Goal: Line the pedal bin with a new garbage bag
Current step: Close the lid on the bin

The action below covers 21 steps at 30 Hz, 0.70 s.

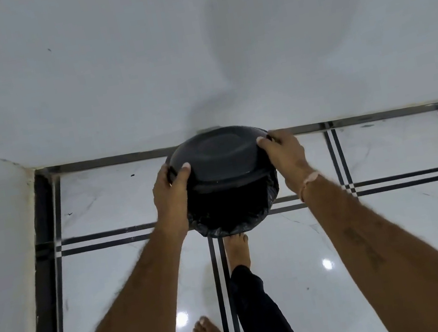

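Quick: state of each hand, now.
Left hand: gripping the lid at its left edge.
Right hand: gripping the lid at its right edge.

Between the left hand (170, 187) and the right hand (282, 151), which grip it, the lid (218, 154) is a plain matt charcoal grey. Just below the grip, the garbage bag (273, 185) is glossy black. A pale pinkish thread band (309, 179) circles the wrist just behind the right grip, while the floor (385, 154) under the grip is glossy white marble with faint grey veins and a grid of paired black lines, the wall (138, 77) beyond is plain pale grey-white, and the trouser leg (253, 300) below is black.
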{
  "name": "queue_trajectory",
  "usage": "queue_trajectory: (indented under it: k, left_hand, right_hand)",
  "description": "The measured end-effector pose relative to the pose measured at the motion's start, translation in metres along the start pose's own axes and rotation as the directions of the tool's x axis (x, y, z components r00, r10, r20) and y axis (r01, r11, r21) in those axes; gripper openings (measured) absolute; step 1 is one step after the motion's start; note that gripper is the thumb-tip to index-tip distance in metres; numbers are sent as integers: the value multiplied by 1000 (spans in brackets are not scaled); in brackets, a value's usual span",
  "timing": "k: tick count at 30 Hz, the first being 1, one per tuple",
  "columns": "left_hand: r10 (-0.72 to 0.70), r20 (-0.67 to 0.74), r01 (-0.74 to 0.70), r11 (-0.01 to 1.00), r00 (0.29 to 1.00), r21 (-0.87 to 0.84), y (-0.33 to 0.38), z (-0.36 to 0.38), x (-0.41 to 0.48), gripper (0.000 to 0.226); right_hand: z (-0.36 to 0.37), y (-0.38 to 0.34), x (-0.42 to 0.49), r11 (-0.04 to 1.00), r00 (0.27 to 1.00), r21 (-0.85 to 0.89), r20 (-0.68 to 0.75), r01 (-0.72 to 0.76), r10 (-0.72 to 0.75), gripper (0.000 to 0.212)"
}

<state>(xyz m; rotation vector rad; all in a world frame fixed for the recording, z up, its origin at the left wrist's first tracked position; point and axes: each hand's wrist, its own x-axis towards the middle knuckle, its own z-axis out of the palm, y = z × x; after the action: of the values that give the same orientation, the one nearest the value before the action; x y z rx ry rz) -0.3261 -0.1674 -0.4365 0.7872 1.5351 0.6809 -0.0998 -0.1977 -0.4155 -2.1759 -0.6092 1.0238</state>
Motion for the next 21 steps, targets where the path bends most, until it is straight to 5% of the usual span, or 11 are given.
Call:
queue_trajectory:
  k: [4,11,21]
  left_hand:
    - [22,-44,-18,995,999,98,-34,-3,-9,63]
    - [243,-126,-203,942,962,267,-116,12,-3,78]
    - [389,-123,-331,883,913,334,-181,15,8,86]
  right_hand:
    - [17,48,-21,997,997,-19,12,74,-73,59]
    - [57,124,-15,979,972,0,-121,204,-202,68]
    - [97,180,-22,982,957,-46,-218,184,-189,70]
